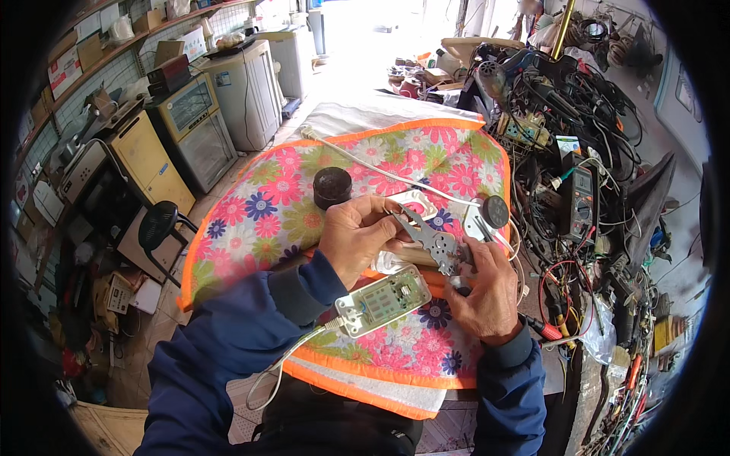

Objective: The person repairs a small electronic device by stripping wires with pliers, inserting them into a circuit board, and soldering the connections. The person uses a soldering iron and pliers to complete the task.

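Observation:
Between my hands is a grey flat piece point(441, 248) with round holes and a toothed edge. The fingers of my left hand point(353, 239) pinch its upper left end. My right hand point(487, 289) grips the other end, its fingertips partly hidden behind the piece. Just below lies an opened white controller box point(384, 302) with a bare circuit board and a white cord. A black round container point(332, 187) stands beyond my left hand. Beyond the grey piece are a white plastic shell point(412, 204) and a small dark round item point(496, 212).
A flowered cloth pad point(266, 205) with orange edging covers the work surface. Tangled cables and tools heap up at the right, with a multimeter point(582, 201) and a red probe point(546, 328) among them. A dark stool point(163, 228) and several appliances stand at the left.

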`<state>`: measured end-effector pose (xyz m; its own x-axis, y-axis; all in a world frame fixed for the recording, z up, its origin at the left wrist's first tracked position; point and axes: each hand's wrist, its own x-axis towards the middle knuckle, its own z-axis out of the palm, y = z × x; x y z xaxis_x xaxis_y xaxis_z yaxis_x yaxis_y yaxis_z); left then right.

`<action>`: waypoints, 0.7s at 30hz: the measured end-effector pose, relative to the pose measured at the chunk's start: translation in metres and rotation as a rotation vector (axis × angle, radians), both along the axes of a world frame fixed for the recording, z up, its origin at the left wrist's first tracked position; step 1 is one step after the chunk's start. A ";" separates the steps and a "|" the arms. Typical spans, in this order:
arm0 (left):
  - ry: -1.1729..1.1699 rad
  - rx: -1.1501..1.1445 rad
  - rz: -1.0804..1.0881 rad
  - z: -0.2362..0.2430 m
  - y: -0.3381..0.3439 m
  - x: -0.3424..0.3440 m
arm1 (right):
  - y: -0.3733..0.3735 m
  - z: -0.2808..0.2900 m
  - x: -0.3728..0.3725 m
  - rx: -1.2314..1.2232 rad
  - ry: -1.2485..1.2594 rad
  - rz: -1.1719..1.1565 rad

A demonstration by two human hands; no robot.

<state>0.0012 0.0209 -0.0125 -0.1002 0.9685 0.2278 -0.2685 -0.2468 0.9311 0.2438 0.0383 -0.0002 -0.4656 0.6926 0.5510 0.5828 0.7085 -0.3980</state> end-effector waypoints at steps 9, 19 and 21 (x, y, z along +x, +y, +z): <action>0.009 0.000 -0.002 0.006 -0.004 0.002 | -0.001 -0.001 -0.001 -0.007 0.009 -0.021; 0.047 0.004 0.003 0.010 -0.008 0.002 | -0.001 -0.002 0.000 0.011 0.006 -0.022; 0.053 0.010 0.001 0.008 -0.007 0.002 | 0.000 -0.003 -0.001 0.024 0.017 -0.014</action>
<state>0.0031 0.0136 -0.0046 -0.0888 0.9660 0.2427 -0.2182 -0.2566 0.9416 0.2432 0.0382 -0.0035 -0.4468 0.6852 0.5752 0.5861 0.7100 -0.3904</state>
